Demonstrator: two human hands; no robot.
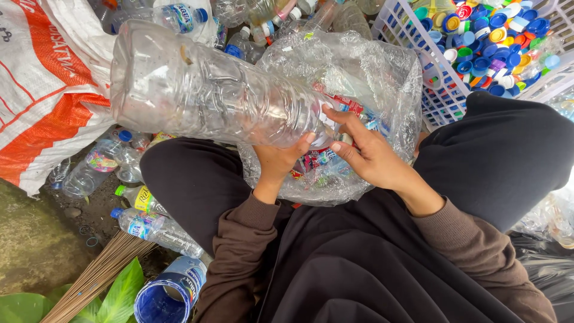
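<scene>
Bottle: your large clear plastic bottle (203,90) lies tilted across the upper middle of the frame, base to the upper left, neck toward your hands.
Left hand: your left hand (281,158) is closed around the bottle's neck end from below.
Right hand: your right hand (365,152) curls at the mouth, fingertips pinching there; whether a cap is on, you cannot tell.
Done: the white basket (439,98) at upper right already holds many coloured caps; the clear bag (382,78) in your lap holds torn labels.
Left: small capped bottles (155,227) lie at lower left.
</scene>
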